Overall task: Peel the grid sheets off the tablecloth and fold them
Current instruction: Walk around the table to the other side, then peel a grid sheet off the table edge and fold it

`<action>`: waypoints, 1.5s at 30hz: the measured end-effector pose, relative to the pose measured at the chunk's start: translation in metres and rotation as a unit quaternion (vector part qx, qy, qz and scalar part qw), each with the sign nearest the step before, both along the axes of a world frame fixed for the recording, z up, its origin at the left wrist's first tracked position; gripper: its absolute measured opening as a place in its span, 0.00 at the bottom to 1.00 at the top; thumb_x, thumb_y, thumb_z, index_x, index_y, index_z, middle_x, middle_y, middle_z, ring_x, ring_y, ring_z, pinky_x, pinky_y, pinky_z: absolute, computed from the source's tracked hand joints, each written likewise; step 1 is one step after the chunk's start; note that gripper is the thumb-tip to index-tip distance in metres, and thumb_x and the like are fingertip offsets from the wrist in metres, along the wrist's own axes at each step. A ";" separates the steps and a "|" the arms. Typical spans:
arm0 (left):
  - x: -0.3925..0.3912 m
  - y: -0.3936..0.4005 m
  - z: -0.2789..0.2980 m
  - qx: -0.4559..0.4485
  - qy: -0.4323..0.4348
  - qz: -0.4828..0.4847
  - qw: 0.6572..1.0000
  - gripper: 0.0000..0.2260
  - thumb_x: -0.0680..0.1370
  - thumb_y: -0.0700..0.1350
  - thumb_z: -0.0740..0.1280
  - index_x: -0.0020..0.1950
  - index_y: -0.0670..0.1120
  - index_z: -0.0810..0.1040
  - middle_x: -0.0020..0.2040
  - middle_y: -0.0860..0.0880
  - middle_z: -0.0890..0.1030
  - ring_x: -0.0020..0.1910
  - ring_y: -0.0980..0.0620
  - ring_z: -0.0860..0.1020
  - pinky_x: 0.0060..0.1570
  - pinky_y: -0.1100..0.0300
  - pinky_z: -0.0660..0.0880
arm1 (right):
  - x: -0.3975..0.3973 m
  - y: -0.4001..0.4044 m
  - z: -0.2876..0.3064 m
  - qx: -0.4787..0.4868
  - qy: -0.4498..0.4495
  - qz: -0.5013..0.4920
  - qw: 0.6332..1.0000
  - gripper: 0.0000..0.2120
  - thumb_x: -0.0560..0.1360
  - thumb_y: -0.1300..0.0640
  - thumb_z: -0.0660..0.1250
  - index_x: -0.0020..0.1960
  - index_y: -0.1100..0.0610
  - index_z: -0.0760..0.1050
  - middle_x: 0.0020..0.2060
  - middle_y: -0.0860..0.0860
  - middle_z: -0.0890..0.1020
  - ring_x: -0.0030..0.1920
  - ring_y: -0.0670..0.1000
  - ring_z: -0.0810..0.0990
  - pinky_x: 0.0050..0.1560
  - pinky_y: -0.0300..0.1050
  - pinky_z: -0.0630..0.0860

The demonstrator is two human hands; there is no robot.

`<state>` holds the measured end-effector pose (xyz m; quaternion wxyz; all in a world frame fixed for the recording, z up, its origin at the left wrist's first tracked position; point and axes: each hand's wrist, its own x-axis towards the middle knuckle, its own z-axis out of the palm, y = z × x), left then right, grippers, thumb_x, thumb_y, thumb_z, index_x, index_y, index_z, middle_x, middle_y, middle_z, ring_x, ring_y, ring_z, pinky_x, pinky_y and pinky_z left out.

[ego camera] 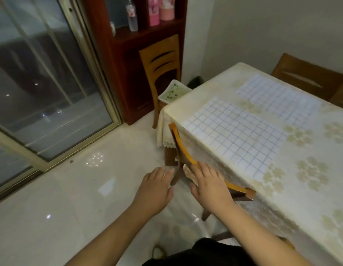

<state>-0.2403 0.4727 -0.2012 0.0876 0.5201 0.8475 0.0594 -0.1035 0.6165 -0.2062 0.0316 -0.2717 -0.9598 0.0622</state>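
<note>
At the near edge of the table, both hands reach forward over the tiled floor beside the draped tablecloth. The left hand hangs in the air with its fingers straight and loosely spread, holding nothing, its fingertips close to the dark leg of the tucked-in chair. The right hand lies flat with its fingers extended on the curved orange top rail of that chair, where the rail presses against the lace hem of the cloth; it grips nothing. Two grid sheets lie flat on the tabletop, both still stuck down and unfolded. The nearer grid sheet sits close to the table's left edge, just beyond the chair rail and a little ahead of the right hand. The farther grid sheet lies toward the far end of the table, apart from the first, with a strip of flowered cloth between them. A second wooden chair stands at the far corner of the table with a patterned cushion on its seat. Behind it a dark red cabinet holds a clear bottle and pink containers. A sliding glass door fills the left side.
</note>
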 end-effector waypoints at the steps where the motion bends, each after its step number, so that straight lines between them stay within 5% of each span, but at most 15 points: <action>1: -0.005 0.008 0.002 -0.001 0.001 -0.015 1.000 0.25 0.73 0.56 0.56 0.66 0.48 0.76 0.59 0.49 0.81 0.58 0.49 0.80 0.51 0.55 0.79 | 0.000 0.005 0.000 0.003 0.001 -0.014 1.000 0.27 0.70 0.48 0.67 0.68 0.54 0.72 0.65 0.54 0.76 0.65 0.57 0.75 0.61 0.54 0.74; 8: -0.008 0.086 0.012 0.046 -0.027 -0.126 0.991 0.26 0.79 0.56 0.51 0.76 0.49 0.64 0.71 0.49 0.70 0.71 0.49 0.67 0.65 0.52 0.68 | 0.010 0.043 0.005 0.019 0.006 -0.101 0.995 0.26 0.73 0.45 0.58 0.68 0.53 0.72 0.68 0.56 0.75 0.67 0.58 0.74 0.63 0.55 0.73; 13: -0.013 0.149 0.007 0.021 -0.046 -0.157 0.986 0.25 0.82 0.54 0.54 0.78 0.50 0.57 0.76 0.50 0.63 0.76 0.51 0.58 0.72 0.51 0.61 | 0.021 0.089 0.002 0.030 0.037 -0.168 0.985 0.26 0.71 0.48 0.70 0.67 0.55 0.74 0.66 0.57 0.76 0.64 0.60 0.76 0.61 0.56 0.74; 17: -0.018 0.191 0.012 -0.004 -0.024 -0.182 0.983 0.25 0.82 0.55 0.53 0.79 0.51 0.55 0.78 0.50 0.61 0.77 0.51 0.56 0.75 0.52 0.57 | 0.023 0.123 -0.003 0.016 0.044 -0.199 0.979 0.25 0.74 0.46 0.58 0.67 0.55 0.74 0.66 0.57 0.76 0.65 0.60 0.75 0.62 0.57 0.74; 22: -0.022 0.234 0.016 -0.023 -0.005 -0.203 0.979 0.26 0.83 0.55 0.52 0.80 0.51 0.52 0.79 0.50 0.58 0.78 0.51 0.55 0.75 0.54 0.53 | 0.026 0.153 -0.008 0.000 0.037 -0.220 0.975 0.25 0.71 0.47 0.69 0.65 0.55 0.76 0.64 0.56 0.79 0.63 0.59 0.77 0.61 0.57 0.75; 31: -0.029 0.275 0.004 -0.067 -0.012 -0.238 0.969 0.25 0.83 0.55 0.52 0.79 0.51 0.54 0.78 0.50 0.59 0.77 0.52 0.56 0.75 0.54 0.54 | 0.017 0.184 -0.018 -0.016 0.019 -0.250 0.968 0.26 0.68 0.46 0.74 0.63 0.55 0.78 0.61 0.56 0.81 0.60 0.58 0.80 0.58 0.55 0.77; 45: -0.134 0.343 -0.022 -0.090 -0.056 -0.315 0.943 0.26 0.83 0.54 0.55 0.80 0.52 0.52 0.80 0.49 0.56 0.77 0.50 0.56 0.75 0.53 0.55 | -0.082 0.199 -0.031 -0.074 -0.036 -0.353 0.932 0.25 0.72 0.47 0.70 0.66 0.55 0.76 0.65 0.57 0.78 0.65 0.59 0.77 0.62 0.56 0.73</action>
